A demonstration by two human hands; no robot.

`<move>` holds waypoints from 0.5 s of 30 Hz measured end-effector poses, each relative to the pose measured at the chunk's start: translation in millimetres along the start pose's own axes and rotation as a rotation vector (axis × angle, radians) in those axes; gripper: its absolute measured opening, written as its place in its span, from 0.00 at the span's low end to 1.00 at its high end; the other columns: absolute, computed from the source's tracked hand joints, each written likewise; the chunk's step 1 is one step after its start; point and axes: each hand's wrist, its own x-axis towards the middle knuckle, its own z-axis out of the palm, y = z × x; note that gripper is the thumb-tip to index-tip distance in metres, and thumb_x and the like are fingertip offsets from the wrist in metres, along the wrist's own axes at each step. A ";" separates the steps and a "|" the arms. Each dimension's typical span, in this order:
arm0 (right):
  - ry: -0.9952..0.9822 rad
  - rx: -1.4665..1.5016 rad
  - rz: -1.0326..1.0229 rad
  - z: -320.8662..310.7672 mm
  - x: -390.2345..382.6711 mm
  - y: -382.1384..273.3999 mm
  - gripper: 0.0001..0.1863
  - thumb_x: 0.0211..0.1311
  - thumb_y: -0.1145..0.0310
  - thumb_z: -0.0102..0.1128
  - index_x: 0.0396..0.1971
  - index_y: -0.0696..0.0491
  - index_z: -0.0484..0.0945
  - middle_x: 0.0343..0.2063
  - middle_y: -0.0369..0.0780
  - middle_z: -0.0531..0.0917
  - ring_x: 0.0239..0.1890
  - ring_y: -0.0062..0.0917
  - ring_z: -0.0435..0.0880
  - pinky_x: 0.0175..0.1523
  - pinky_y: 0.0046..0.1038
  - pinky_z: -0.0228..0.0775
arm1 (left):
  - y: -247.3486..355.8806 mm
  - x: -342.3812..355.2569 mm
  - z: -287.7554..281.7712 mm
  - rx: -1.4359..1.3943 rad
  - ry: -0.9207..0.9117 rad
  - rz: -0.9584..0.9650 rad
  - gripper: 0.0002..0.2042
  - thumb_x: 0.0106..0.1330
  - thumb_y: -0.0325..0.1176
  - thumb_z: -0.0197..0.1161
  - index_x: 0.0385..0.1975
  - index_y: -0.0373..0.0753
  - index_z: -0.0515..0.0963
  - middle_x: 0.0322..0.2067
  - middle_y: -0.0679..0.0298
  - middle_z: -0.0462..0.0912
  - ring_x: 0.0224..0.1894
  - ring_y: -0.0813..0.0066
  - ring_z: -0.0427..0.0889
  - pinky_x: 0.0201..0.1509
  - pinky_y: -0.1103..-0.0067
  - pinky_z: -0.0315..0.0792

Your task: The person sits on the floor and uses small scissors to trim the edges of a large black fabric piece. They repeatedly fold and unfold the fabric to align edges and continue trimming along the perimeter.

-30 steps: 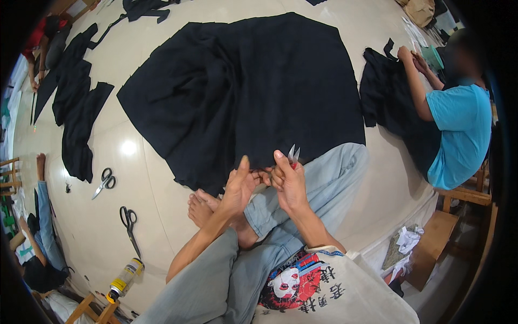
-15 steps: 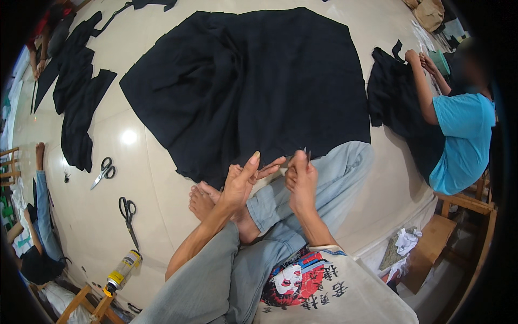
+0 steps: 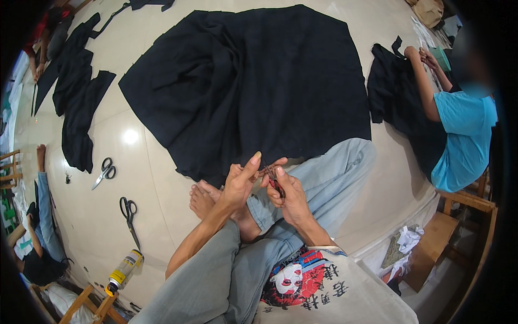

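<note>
Left hand [image 3: 239,183]: half-curled; can't tell whether pinching black cloth's [image 3: 297,92] near edge
Right hand [image 3: 293,197]: gripping red-handled snips [image 3: 277,188]
Snipping: likely step; next calls for careful aim

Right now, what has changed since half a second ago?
The right hand moved left and slightly back, bringing the small snips it holds close to the left hand. Nothing was visibly let go. The left hand, large black cloth and both floor scissors stayed in place.
</note>
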 end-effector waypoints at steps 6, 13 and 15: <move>0.023 0.014 0.002 1.7 2.8 -2.1 0.26 0.75 0.46 0.43 0.30 0.55 0.76 0.15 0.27 0.66 0.15 0.08 0.58 0.19 0.13 0.47 | -8.1 -1.5 -8.4 0.041 0.023 -0.046 0.19 0.76 0.38 0.50 0.25 0.36 0.81 0.35 0.43 0.84 0.56 0.51 0.79 0.60 0.62 0.75; 0.035 0.034 -0.005 3.1 3.7 -0.4 0.24 0.74 0.48 0.46 0.29 0.54 0.76 0.14 0.27 0.66 0.13 0.08 0.57 0.18 0.13 0.45 | -2.0 -1.7 5.4 0.024 0.082 -0.033 0.19 0.75 0.35 0.53 0.20 0.39 0.81 0.32 0.51 0.86 0.54 0.53 0.81 0.59 0.64 0.75; 0.055 0.048 -0.004 2.0 3.9 -0.5 0.25 0.75 0.47 0.45 0.28 0.54 0.75 0.14 0.26 0.64 0.13 0.08 0.56 0.18 0.13 0.44 | -9.1 -2.7 -7.1 -0.012 0.081 -0.036 0.18 0.75 0.34 0.53 0.19 0.40 0.81 0.32 0.53 0.86 0.54 0.52 0.81 0.59 0.64 0.75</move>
